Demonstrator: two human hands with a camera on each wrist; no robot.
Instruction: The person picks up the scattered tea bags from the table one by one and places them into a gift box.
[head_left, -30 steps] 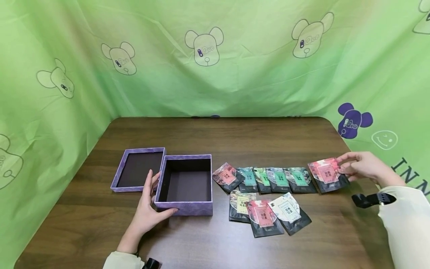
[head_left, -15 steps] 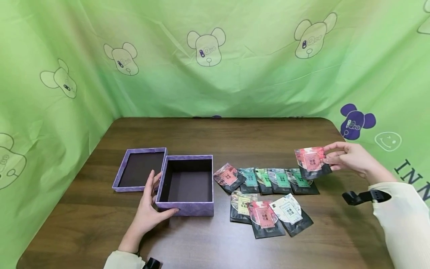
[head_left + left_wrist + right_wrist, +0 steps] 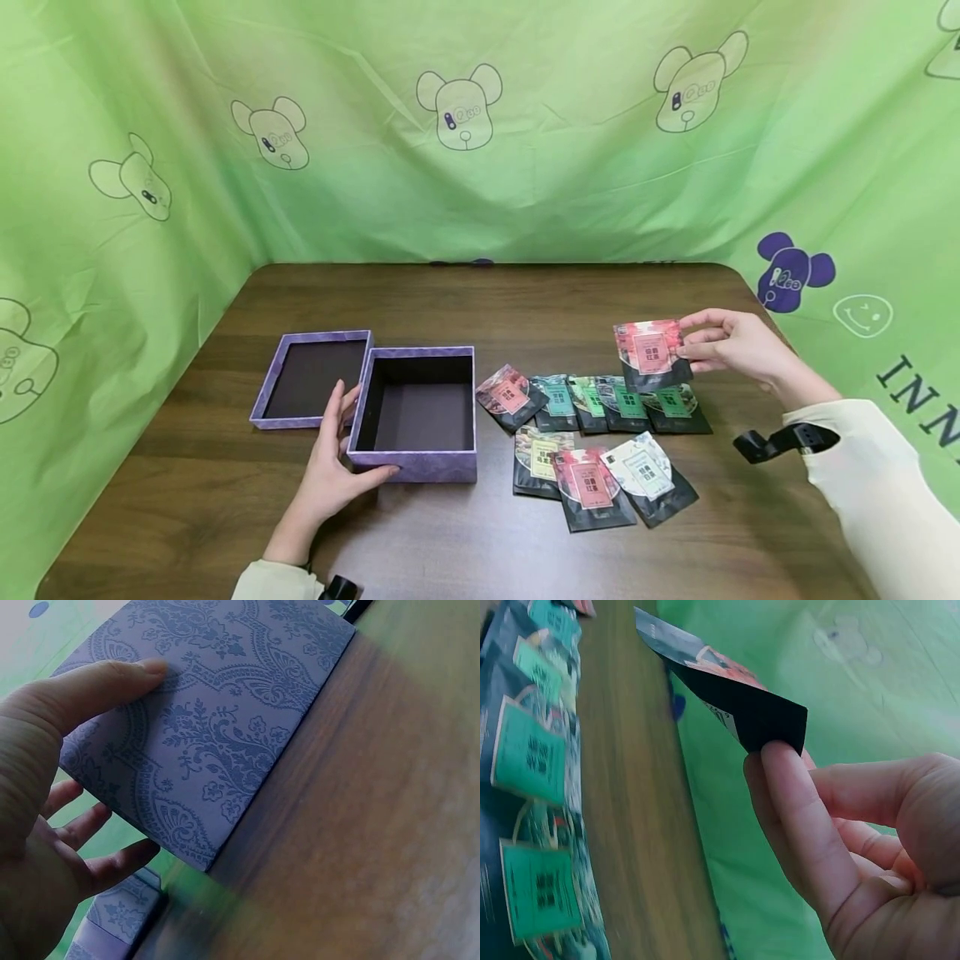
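Note:
My right hand [image 3: 738, 348] pinches a red-and-black sachet [image 3: 648, 354] by its right edge. It holds the sachet above the table, over the right end of a row of green-labelled sachets [image 3: 622, 404]. In the right wrist view the same sachet [image 3: 727, 690] is tilted, its dark back showing between thumb and fingers. My left hand [image 3: 333, 467] grips the near left corner of an open purple box [image 3: 438, 467] with a dark, bare inside. In the left wrist view the thumb lies on the patterned wall of the box [image 3: 217, 742], with the fingers round its side.
A purple lid [image 3: 273, 400] lies inner side up, left of the box. Beside the box is a dull-red sachet [image 3: 512, 398]. Nearer the front lie a yellow-labelled [image 3: 534, 467], a red [image 3: 592, 492] and a white sachet [image 3: 648, 479], overlapping. Green cloth [image 3: 480, 200] hangs behind the table.
My right hand has lifted the red sachet off the table at the right and carried it leftward over the green-labelled row. The left hand and the box have stayed in place.

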